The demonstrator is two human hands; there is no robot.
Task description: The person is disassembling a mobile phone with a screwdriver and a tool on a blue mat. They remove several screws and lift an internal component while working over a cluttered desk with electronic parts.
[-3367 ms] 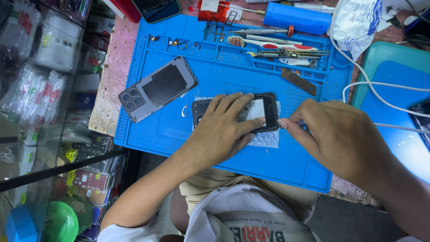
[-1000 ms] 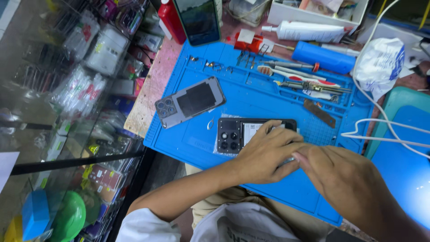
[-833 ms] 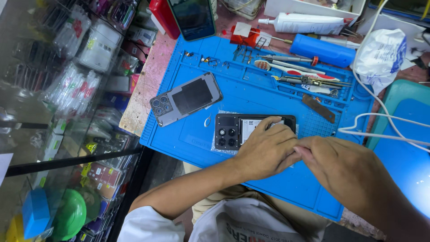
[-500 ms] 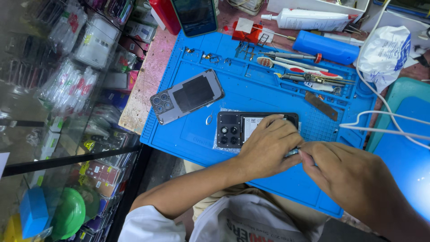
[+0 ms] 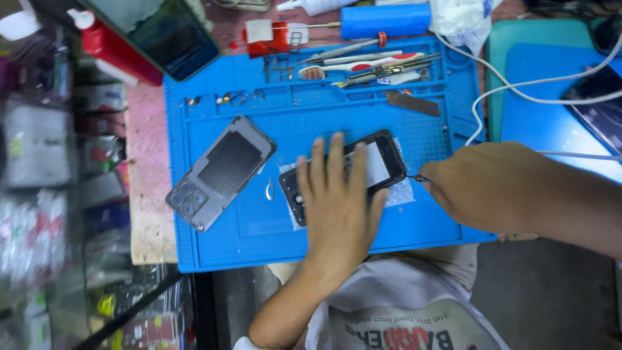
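Left hand (image 5: pixel 337 210) now lies flat and spread on the phone (image 5: pixel 376 165) at mid-mat (image 5: pixel 214 249), no longer curled round it, pinning it steady. Right hand (image 5: pixel 495 188) stays closed on a thin tool (image 5: pixel 420 177), tip at the phone's end. Farther left lies the back cover (image 5: pixel 223 170).

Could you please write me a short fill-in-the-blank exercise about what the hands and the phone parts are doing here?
1. The left hand lies flat on the opened ____.
2. The right hand holds a thin tool at the phone's ____ end.
3. The grey back cover lies on the ____ mat.

Missing words: phone; right; blue
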